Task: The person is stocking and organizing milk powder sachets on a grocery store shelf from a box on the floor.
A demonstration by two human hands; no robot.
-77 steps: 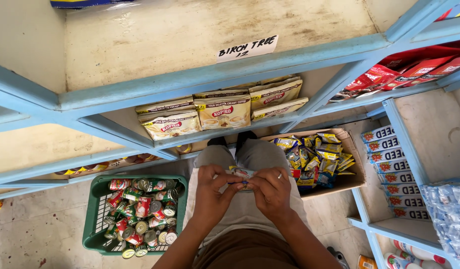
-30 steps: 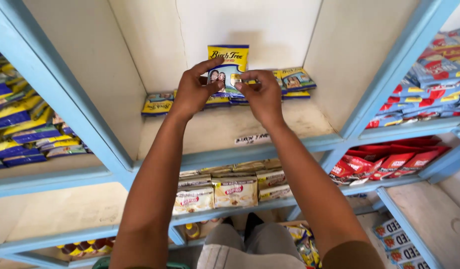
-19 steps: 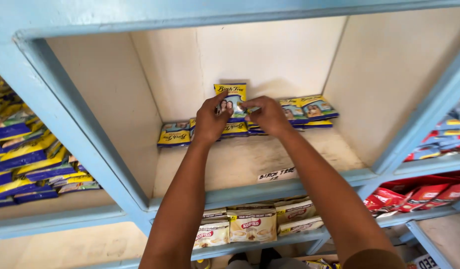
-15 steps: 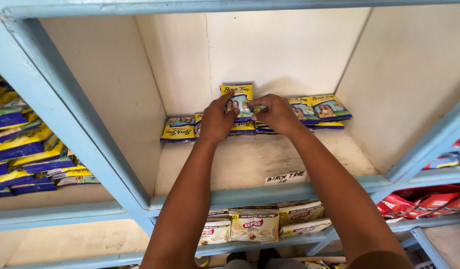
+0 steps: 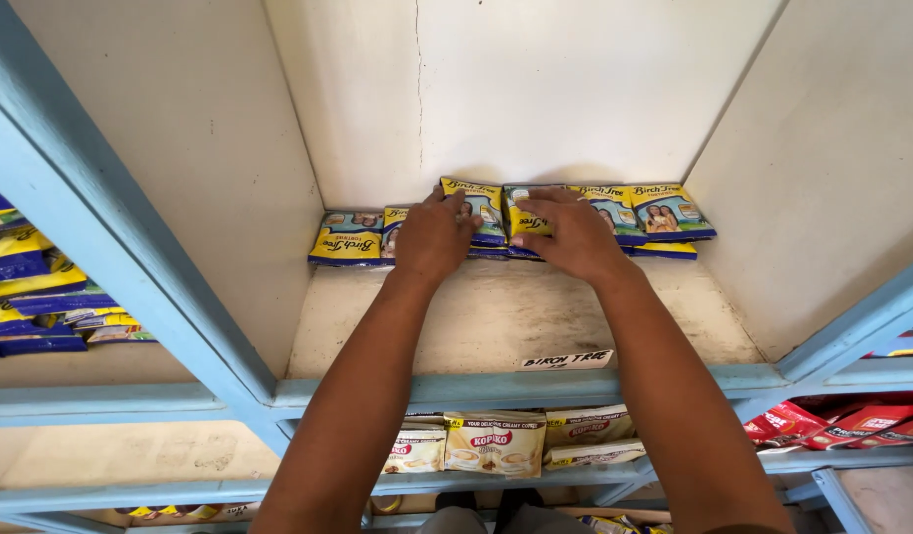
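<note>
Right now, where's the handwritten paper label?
Head view: the paper label lies at the front edge of the shelf, just below the right forearm, right of centre.

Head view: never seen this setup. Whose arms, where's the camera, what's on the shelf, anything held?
No machine here: the picture comes from a camera on a person's head, looking at their own bare arms reaching into a pale shelf bay with blue frames. The left hand and right hand rest flat on a row of yellow-and-blue sachets lined along the back wall. Neither hand clearly grips one; they press on the middle packs. A paper label sits on the front edge. Cream packs lie on the shelf below.
</note>
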